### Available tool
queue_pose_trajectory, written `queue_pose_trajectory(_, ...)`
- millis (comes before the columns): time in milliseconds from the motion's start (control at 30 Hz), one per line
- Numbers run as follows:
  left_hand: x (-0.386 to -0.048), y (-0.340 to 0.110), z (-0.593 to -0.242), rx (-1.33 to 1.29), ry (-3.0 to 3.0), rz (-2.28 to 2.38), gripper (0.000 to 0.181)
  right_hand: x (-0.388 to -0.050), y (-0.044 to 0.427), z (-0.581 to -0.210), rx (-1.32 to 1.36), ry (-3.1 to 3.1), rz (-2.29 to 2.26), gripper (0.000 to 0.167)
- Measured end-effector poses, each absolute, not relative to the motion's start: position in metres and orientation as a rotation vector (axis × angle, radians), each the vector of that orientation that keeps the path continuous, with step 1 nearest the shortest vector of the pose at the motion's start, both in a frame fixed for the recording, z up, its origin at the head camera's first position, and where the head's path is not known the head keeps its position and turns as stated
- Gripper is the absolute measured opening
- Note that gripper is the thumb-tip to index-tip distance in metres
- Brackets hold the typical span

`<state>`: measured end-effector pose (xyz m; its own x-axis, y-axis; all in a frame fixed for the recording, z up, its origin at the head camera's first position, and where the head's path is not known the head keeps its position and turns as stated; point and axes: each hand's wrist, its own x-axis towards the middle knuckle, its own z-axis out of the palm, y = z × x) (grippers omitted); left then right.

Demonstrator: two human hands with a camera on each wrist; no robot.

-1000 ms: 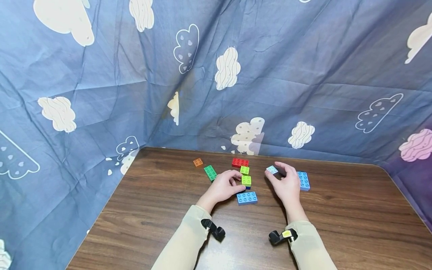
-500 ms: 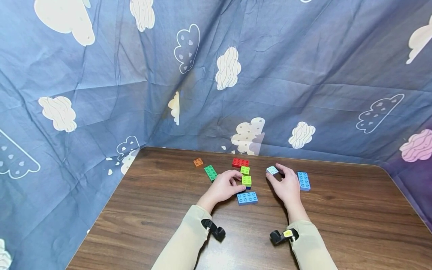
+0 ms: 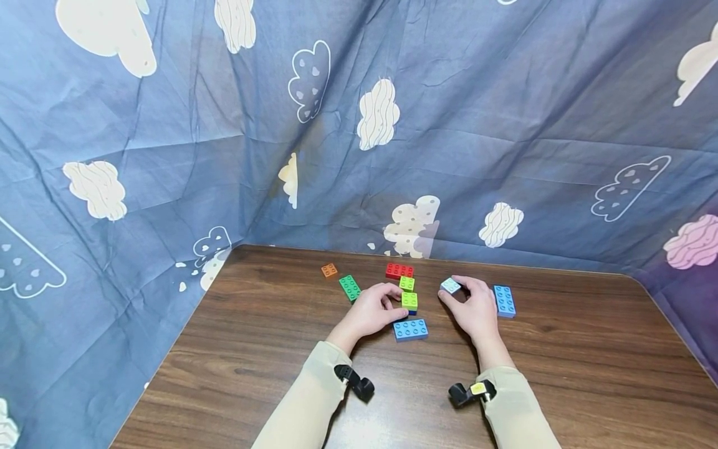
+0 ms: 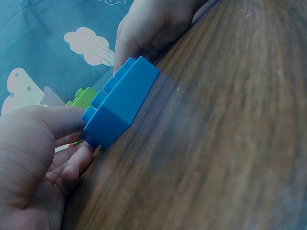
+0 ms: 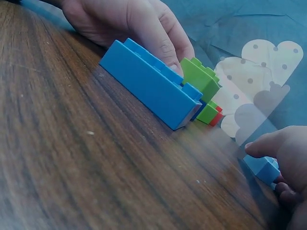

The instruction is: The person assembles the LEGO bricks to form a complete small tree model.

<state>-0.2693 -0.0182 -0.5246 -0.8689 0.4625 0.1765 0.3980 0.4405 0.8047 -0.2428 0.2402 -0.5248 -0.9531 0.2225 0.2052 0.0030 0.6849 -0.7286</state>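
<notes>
My left hand (image 3: 373, 310) grips a two-brick stack on the wooden table: a lime-green brick (image 3: 409, 298) over a dark blue brick (image 3: 412, 312). Its thumb is at the near side, and part of the stack is hidden by the fingers. To the right, my right hand (image 3: 475, 310) pinches a small light blue brick (image 3: 450, 285) between thumb and fingers; in the right wrist view that brick (image 5: 262, 167) is low, at or near the table top. A long blue brick (image 3: 411, 330) lies just in front of the stack and looms large in the left wrist view.
Behind the stack are a smaller-looking lime-green brick (image 3: 407, 284) and a red brick (image 3: 399, 270). A green brick (image 3: 349, 287) and an orange brick (image 3: 329, 269) lie left. Another blue brick (image 3: 504, 300) lies right of my right hand. A cloud-patterned curtain (image 3: 336, 206) borders the table.
My right hand's raised fingers have come down closer around the light blue brick, which has shifted and turned slightly. The left hand and its stack stay in place.
</notes>
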Motion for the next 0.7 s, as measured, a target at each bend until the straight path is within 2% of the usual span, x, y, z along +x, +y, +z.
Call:
queue_pose_trajectory(267, -0.2704, -0.0182, -0.5266, 0.789, 2.611, 1.421, 0.035, -0.2428, 0.2400, -0.5243, -0.176, -2.628, 1.127, 0.046)
queue_pose_trajectory(700, -0.2708, -0.0182, -0.5266, 0.784, 2.607, 1.414, 0.035, -0.2434, 0.2400, -0.5280, -0.168, -2.605, 1.135, 0.045)
